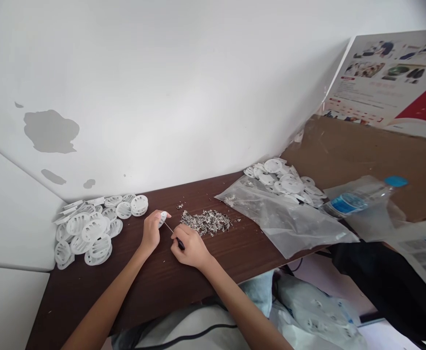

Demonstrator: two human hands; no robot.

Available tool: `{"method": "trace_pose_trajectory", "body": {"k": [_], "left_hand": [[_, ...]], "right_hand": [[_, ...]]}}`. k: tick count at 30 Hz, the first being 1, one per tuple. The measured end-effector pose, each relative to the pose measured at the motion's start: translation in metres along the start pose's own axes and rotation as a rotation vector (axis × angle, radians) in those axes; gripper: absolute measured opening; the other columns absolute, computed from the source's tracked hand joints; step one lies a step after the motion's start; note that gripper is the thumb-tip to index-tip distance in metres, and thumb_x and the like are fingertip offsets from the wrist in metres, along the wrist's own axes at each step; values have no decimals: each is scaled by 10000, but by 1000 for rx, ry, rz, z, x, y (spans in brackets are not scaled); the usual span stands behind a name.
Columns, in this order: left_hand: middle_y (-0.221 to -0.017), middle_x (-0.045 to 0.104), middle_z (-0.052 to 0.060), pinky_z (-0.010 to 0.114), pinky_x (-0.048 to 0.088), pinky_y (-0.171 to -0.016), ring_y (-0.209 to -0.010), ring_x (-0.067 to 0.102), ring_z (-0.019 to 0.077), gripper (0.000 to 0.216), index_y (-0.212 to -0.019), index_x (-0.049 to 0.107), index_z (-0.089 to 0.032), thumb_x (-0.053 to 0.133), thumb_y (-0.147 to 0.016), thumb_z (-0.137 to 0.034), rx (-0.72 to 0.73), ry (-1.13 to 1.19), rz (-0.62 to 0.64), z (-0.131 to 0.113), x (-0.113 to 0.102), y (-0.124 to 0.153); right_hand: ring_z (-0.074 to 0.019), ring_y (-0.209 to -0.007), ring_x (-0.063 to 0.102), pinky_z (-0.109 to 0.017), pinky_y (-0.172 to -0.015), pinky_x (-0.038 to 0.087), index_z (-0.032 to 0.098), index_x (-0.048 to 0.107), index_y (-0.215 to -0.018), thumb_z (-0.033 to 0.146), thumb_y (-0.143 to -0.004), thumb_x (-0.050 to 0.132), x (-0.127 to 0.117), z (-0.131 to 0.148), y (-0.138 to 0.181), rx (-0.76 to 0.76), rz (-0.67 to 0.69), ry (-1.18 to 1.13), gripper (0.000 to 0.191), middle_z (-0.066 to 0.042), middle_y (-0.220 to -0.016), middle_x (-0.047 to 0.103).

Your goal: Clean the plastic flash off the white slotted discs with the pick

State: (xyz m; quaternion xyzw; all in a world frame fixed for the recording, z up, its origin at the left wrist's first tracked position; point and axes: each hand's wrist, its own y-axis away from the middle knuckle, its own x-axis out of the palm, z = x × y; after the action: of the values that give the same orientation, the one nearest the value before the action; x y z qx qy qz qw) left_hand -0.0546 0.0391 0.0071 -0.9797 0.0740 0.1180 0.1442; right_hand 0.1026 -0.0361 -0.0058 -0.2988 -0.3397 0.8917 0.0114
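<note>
My left hand (152, 233) is closed around a white slotted plastic disc (162, 218), held tilted above the dark brown table (169, 287). In my right hand (191, 247) is a screwdriver (180, 244) with a dark handle and a thin metal shaft. Its tip points up and left and meets or nearly meets the disc; the exact contact is too small to make out. Just beyond my right hand lies a heap of small metal pieces (209, 222). To the left of my left hand is a pile of white slotted discs (92, 226).
More white discs (289, 182) lie at the back right, partly on a clear plastic bag (289, 223). A bottle with a blue cap (362, 199) lies on its side farther right, near a cardboard sheet (362, 155). A white wall (161, 97) bounds the table's far side.
</note>
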Motion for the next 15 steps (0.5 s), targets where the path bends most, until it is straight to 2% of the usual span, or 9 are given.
{"method": "trace_pose_trajectory", "body": {"k": [6,10,15], "left_hand": [[-792,697,72,362,441,-732,-744,589,232,460,-751,727,-208,403,-959,-460,6,-1,37,0,-1,0],[-790,690,72,356,428,-721,-732,574,225,462,-753,719,-198,402,-951,-470,-10,50,45,4,-1,0],[-873,688,78,342,454,-730,-784,586,229,508,-860,692,-189,317,-972,-513,-53,157,-21,10,1,1]], "right_hand": [[-218,-730,524,-325,-639,420,256,503,-828,69,-791,503,4,-3,3,-74,48,114,190,-33,-779,584],[-217,-728,531,-324,-640,428,255,504,-829,70,-787,503,3,-2,2,-73,36,90,190,-32,-778,584],[-189,-718,591,-308,-660,471,239,577,-904,103,-838,518,-1,-3,-2,110,-22,-155,162,-23,-823,621]]}}
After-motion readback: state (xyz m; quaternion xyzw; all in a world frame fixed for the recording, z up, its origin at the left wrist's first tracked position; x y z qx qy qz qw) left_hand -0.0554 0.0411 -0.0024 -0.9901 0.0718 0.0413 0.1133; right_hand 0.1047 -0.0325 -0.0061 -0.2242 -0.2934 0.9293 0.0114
